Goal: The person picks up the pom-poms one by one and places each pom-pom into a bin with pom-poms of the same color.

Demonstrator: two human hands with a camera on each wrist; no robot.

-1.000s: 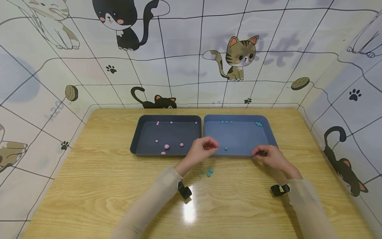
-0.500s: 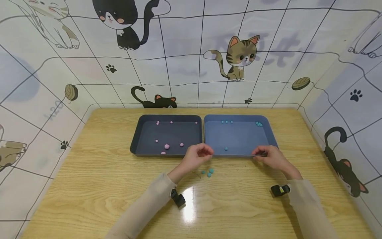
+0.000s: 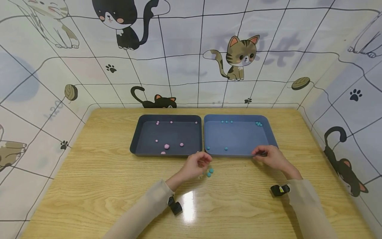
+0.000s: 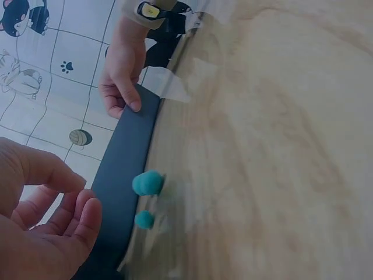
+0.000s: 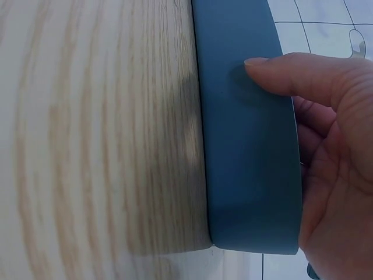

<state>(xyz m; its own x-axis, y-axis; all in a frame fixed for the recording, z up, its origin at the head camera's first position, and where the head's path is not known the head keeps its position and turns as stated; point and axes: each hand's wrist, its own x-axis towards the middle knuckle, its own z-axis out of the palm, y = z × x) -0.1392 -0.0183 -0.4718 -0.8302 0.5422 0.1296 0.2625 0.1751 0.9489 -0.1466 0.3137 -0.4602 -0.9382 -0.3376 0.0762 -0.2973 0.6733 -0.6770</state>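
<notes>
My left hand (image 3: 194, 166) hovers low over the table, just in front of where the two trays meet, fingers loosely bent and holding nothing. Beside its fingertips lie small teal balls (image 3: 211, 170) on the wood; the left wrist view shows several teal balls (image 4: 149, 182) right by the tray wall. My right hand (image 3: 271, 156) grips the near rim of the blue tray (image 3: 238, 136), the thumb (image 5: 271, 73) against the outer wall and the other fingers inside. Within that tray sit several teal balls (image 3: 226, 148), grouped at the back and near edge.
Left of the blue tray stands a dark grey tray (image 3: 149, 136) holding several pink balls (image 3: 166, 146) of differing size. Both trays rest on a wooden table (image 3: 98, 172), toward its back edge, before a wall (image 3: 185, 76) printed with cats.
My left hand has drawn back from above the blue tray toward the loose teal balls, hiding one of them. A teal ball in the tray's near left corner now shows. The right hand stays put.
</notes>
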